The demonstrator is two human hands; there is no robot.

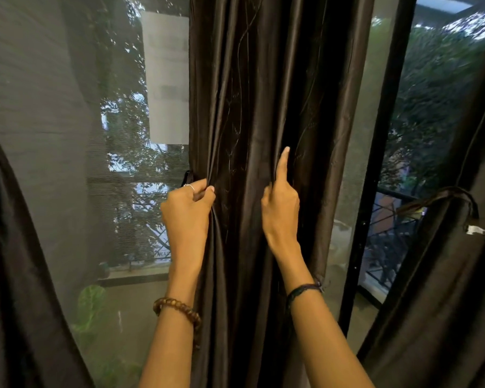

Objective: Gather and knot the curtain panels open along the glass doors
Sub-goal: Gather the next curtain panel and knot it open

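Note:
A dark brown satin curtain panel (pixel 263 93) hangs in folds down the middle of the view, in front of the glass doors. My left hand (pixel 186 208) grips a bunch of its folds near the panel's left edge, thumb and fingers curled round the fabric. My right hand (pixel 280 203) is against the folds further right, index finger pointing straight up, the other fingers curled into the cloth. A second dark panel (pixel 443 289) at the right is gathered and held by a tie-back (pixel 445 197). A third dark panel (pixel 20 275) hangs at the far left.
A mesh screen (pixel 67 135) covers the glass on the left, with trees and a building beyond. A black door frame (pixel 375 163) rises right of the middle panel. A balcony railing (pixel 387 233) and a green plant (pixel 93 301) lie outside.

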